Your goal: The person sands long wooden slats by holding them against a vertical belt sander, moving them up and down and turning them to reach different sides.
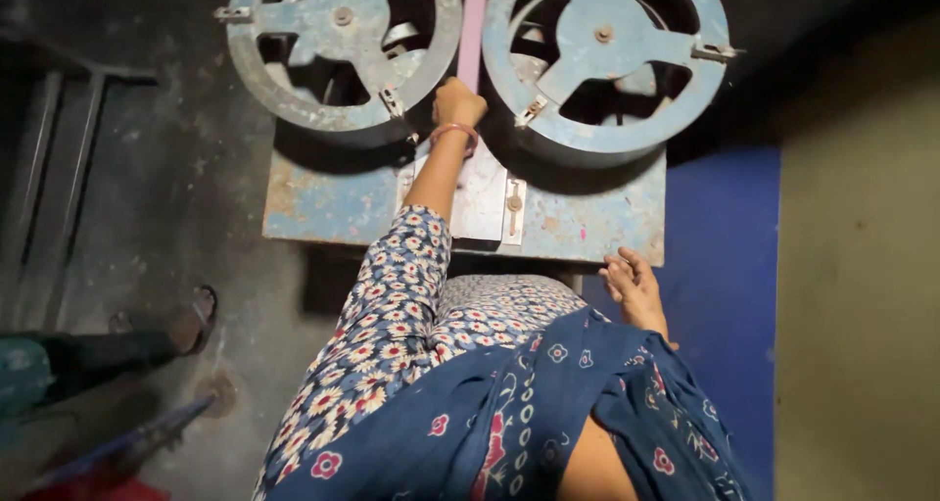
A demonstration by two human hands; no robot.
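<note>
A worn blue metal machine table (597, 222) carries two round spoked wheels, the left wheel (338, 50) and the right wheel (607, 55). A pink strip (474, 21) runs straight between them. My left hand (456, 102), with a bangle on the wrist, reaches forward and is closed around the strip's near end, just above a pale metal plate (482, 192). My right hand (632, 284) rests at the table's near right edge with its fingers spread and nothing in it. My floral sleeve and blue scarf fill the lower middle.
Another person's sandalled foot (192, 320) and dark trouser leg stand on the grey floor at left. A metal frame (59, 168) lies at far left. A blue panel (725, 286) and a beige wall (862, 295) close off the right side.
</note>
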